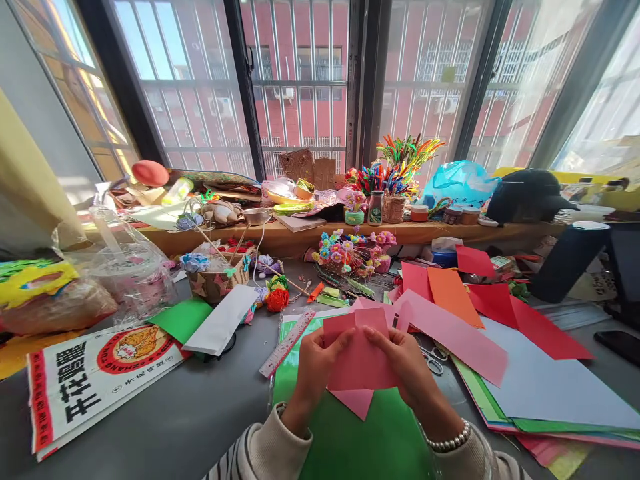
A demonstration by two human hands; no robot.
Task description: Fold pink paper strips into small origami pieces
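Between my two hands I hold up a piece of pink paper (361, 365), its upper edge split or creased near the thumbs. My left hand (319, 363) pinches its left side, thumb on the near face. On the right side my right hand (407, 360) grips it the same way, with a beaded bracelet at that wrist. Below the held sheet, a pointed pink paper corner (356, 403) shows over a green sheet (367, 443). A patterned ruler (287, 343) lies left of my left hand. Scissors (434, 360) rest just right of my right hand.
Stacked coloured sheets (565, 377) with red and orange paper (453, 297) lie to the right. At left are a printed paper bag (107, 380), a white folded paper (220, 321) and a plastic-wrapped cup (133, 273). Craft flowers (345, 252) and pipe cleaners (387, 177) stand toward the window.
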